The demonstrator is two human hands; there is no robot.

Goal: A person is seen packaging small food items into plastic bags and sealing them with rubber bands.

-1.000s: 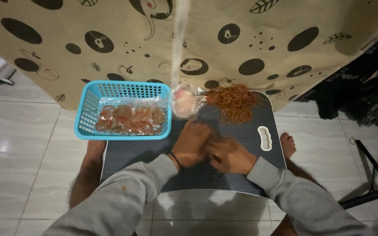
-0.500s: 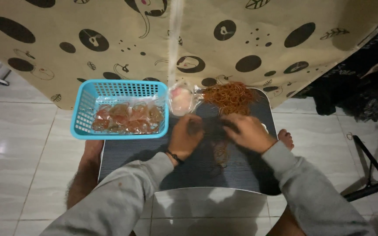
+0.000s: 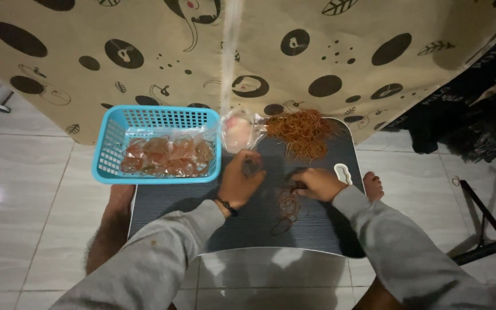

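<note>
On dark lap table (image 3: pixel 317 229) — right hand (image 3: pixel 317 183) pinching rubber bands (image 3: pixel 287 205) trailing toward body; left hand (image 3: pixel 241 181) just beside, clutching something small

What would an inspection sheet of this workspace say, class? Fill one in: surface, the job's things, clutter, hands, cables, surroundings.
Surface: dark ribbed lap table across the person's legs.
Job's things: pile of rubber bands at the far edge; a few loose bands near the right hand; clear bag beside the pile; blue basket holding small filled packets.
Clutter: nothing seen.
Hands: left hand grips something small, too blurred to name; right hand pinches a band.
Cables: nothing seen.
Surroundings: spotted beige cloth behind, white tiled floor, black stand leg at right.
</note>
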